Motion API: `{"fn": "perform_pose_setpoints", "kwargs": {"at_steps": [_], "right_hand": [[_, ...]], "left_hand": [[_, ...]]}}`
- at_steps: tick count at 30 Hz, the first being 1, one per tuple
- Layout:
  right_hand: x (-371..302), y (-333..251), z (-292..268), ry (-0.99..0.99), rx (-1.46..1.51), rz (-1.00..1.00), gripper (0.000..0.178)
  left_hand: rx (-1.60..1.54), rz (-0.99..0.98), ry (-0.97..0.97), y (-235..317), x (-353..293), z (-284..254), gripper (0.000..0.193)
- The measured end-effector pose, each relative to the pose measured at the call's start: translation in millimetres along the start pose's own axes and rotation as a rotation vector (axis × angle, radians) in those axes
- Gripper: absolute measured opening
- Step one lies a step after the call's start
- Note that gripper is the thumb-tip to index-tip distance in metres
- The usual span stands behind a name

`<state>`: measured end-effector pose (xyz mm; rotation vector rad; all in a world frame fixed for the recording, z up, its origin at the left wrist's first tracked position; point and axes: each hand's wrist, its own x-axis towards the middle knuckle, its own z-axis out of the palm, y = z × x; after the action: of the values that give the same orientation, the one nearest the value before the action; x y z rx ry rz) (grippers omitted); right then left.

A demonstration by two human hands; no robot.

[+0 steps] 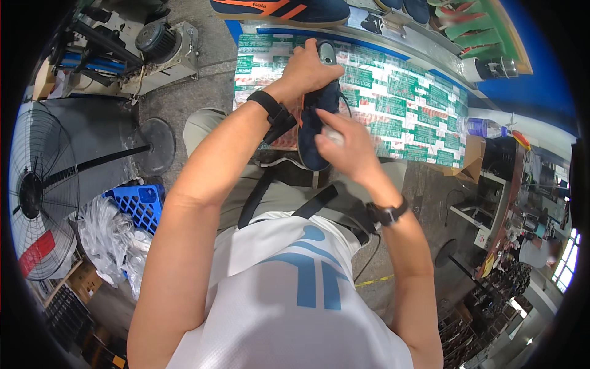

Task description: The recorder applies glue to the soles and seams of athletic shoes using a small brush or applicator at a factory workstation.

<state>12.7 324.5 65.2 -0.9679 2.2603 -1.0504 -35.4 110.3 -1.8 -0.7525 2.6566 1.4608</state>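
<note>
Navy lace-up sneaker [309,146], narrow and round-toed, reached over the near edge of a workbench [412,101] with a glossy, patterned covering. The left hand [310,71] curled around its far end; the right hand [350,144] had forefinger and thumb spread against its near half, with something pale and blurred between. Both hands hid parts of it. Beyond stood a navy-and-orange sneaker [326,12]; right, a plastic bottle [485,128]. Printed lettering covered the workbench and marked the far sneaker's side.

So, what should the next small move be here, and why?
Perhaps the right hand should lift the dangling lace aside: it hangs beside the dark shoe, close to that hand, while the left hand grips the shoe's far end.
</note>
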Motion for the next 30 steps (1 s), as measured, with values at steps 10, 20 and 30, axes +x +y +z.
{"fn": "perform_pose_setpoints", "kwargs": {"at_steps": [10,20,30], "right_hand": [[-50,5,-41,-0.111,0.068,-0.074,0.072],[-55,-4,-27,0.048,-0.465,-0.157,0.079],[-40,86,-40,0.367,-0.401,0.188,0.080]], "left_hand": [[0.079,0.002,-0.011,-1,8,2,0.120],[-0.023,0.003,-0.056,-3,9,-5,0.118],[-0.381,0.190,-0.023,-42,0,-5,0.069]]}}
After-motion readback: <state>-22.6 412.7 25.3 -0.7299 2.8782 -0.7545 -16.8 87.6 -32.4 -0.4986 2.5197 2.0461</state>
